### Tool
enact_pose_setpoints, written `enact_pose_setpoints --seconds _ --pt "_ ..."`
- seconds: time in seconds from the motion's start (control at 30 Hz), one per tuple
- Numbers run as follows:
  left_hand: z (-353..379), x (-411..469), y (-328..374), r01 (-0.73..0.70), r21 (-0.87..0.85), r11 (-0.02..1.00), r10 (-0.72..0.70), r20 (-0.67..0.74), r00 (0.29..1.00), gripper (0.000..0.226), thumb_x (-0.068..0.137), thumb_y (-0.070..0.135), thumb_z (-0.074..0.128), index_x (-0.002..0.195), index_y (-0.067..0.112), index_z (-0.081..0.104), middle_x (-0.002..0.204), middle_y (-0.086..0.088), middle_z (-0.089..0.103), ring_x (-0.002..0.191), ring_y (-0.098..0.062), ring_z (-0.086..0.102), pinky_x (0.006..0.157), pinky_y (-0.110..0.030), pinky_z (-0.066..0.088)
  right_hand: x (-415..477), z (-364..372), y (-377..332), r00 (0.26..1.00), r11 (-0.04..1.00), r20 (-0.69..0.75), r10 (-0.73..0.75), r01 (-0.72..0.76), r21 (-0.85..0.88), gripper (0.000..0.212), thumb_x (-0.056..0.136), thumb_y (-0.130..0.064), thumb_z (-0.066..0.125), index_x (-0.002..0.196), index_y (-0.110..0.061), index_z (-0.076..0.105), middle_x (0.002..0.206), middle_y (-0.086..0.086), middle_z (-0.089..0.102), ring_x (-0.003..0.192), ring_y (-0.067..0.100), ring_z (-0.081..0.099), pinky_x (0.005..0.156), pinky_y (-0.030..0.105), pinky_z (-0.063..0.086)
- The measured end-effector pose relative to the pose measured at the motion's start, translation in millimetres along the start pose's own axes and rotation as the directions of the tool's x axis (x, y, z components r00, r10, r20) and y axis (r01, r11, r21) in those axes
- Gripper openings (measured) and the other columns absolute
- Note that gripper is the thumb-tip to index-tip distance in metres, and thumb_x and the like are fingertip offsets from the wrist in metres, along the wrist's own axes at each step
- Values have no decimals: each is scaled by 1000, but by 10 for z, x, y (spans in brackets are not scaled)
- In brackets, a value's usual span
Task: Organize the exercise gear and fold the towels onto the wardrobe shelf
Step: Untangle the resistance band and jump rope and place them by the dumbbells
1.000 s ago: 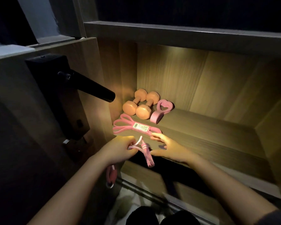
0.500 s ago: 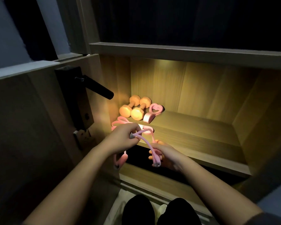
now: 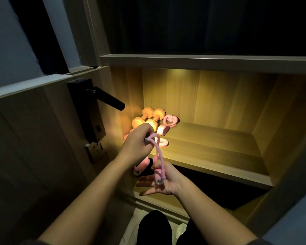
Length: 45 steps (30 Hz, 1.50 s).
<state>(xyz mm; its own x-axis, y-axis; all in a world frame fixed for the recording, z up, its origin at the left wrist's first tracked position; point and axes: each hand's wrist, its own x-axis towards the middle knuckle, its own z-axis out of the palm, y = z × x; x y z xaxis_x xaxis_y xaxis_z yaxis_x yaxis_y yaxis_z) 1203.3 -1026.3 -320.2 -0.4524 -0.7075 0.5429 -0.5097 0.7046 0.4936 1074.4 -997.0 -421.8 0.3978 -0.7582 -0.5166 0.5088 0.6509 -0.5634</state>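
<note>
A pink resistance tube (image 3: pixel 158 152) with foam handles stretches between my hands in front of the lit wardrobe shelf (image 3: pixel 210 154). My left hand (image 3: pixel 136 145) grips its upper part near a grey joint. Lower down, my right hand (image 3: pixel 163 181) lies palm up with straight fingers, its thumb pinching one pink handle and the tube's end. A second pink handle (image 3: pixel 140 166) hangs under my left wrist. Two orange dumbbells (image 3: pixel 147 119) lie at the shelf's back left, a pink heart-shaped grip (image 3: pixel 167 125) beside them. A pink flat band (image 3: pixel 162 143) is partly hidden behind my left hand.
A wooden door with a black lever handle (image 3: pixel 108 99) stands open at the left, close to my left arm. Another shelf board (image 3: pixel 201 61) runs above the lit compartment. Below is a dark lower compartment (image 3: pixel 219 188). My knees and a shoe (image 3: pixel 181 228) show at the bottom.
My left hand rose toward the dumbbells with the tube, while my right hand dropped lower and turned palm up, drawing the tube out between them. The camera tilted up.
</note>
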Motion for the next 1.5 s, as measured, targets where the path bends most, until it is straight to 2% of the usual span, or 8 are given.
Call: enact_pose_setpoints --seconds 0.07,0.17,0.33,0.47,0.57,0.73,1.07,1.5 --pt "3 -4 20 5 -20 1000 -6 -37 999 19 80 -1 70 88 9 55 79 11 49 70 -12 50 59 -16 41 73 7 15 996 993 -17 -90 91 74 61 83 -26 61 133 8 51 98 23 67 81 30 67 96 68 44" --pt "-28 -4 58 0 -41 999 -3 -61 998 21 80 -2 70 88 10 54 82 6 52 72 -14 52 60 -20 44 34 107 -30 980 976 -7 -201 200 90 34 69 -22 65 94 0 73 110 30 62 105 34 65 85 67 50" --pt "-87 -64 56 3 -56 998 -3 -9 1000 18 82 -2 68 92 5 55 87 -3 55 76 -22 53 62 -30 47 -41 54 -224 945 947 -193 -263 291 138 51 83 -14 55 132 -13 39 104 23 61 81 31 69 75 57 58" --pt "-81 -161 -35 58 -56 997 -54 65 996 20 85 4 68 100 7 56 95 -6 60 86 -22 58 73 -40 57 -137 -41 -338 930 917 -198 -311 348 193 50 78 -5 57 126 -12 42 104 21 54 74 29 67 76 51 59" --pt "-90 -229 -165 129 -108 986 -105 199 974 38 84 13 72 116 18 53 111 0 60 100 -14 59 83 -31 58 -232 -102 -407 925 912 -183 -334 366 186 37 66 -2 56 102 -6 46 76 12 53 52 20 55 43 29 50" --pt "-46 -392 -399 270 -110 957 -186 483 855 68 82 14 77 139 30 44 135 12 51 121 -6 51 98 -24 49 -375 -258 -595 936 928 -107 -335 348 134 23 64 -2 51 84 -9 42 60 5 47 40 12 41 40 17 38" --pt "215 -433 -319 229 -224 947 -154 307 939 26 89 14 65 114 16 59 111 1 64 103 -13 61 91 -31 53 -365 -346 -580 985 905 -148 -92 20 -426 3 73 -9 47 74 -9 44 54 3 41 36 11 39 33 17 36" --pt "483 -518 -369 508 -419 753 -511 114 852 16 92 10 59 101 23 55 93 -8 58 84 -26 57 68 -32 50 -295 -371 -616 963 956 -211 -167 105 -275 14 78 -6 43 66 -11 39 52 5 43 37 15 44 34 16 34"
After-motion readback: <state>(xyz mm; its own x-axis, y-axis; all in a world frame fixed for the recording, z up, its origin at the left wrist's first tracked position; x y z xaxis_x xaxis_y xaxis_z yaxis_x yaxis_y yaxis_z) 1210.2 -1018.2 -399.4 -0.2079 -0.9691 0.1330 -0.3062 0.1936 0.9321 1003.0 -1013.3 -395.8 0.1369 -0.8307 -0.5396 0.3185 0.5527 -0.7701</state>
